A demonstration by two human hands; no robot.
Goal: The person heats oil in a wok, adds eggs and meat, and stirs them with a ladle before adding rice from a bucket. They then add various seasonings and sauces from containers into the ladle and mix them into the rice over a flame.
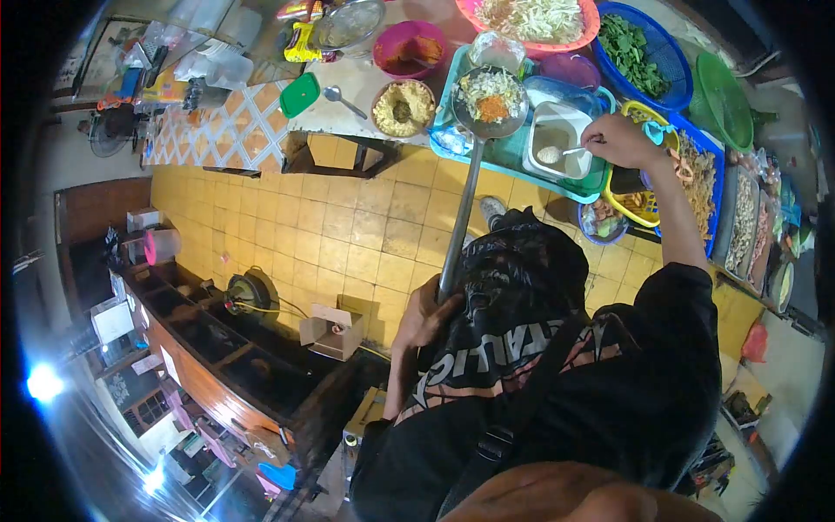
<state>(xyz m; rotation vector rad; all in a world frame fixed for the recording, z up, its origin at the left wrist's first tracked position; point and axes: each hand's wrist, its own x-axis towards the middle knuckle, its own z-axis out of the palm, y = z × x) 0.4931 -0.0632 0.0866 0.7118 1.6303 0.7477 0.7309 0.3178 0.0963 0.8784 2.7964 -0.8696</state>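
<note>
My left hand (424, 315) is closed round the long handle of a metal ladle (465, 204), close to my body. The ladle's bowl, over the turquoise tray (448, 109), carries shredded pale vegetables (491, 84) and a heap of orange paste or crumbs (492, 109). In my right hand (624, 141) is a small spoon (574, 151), its tip heaped with pale grains or powder (549, 155). That spoon is over a square white container (531, 161) with greyish contents. Beside my right wrist stands a yellow basket (628, 211).
Behind the tray are a pink basket of shredded cabbage (535, 19) and a blue basket of greens (639, 56). A magenta bowl of red paste (409, 50), a bowl of yellowish paste (403, 108) and a loose spoon (345, 102) lie left. A cardboard box (334, 332) sits on the floor.
</note>
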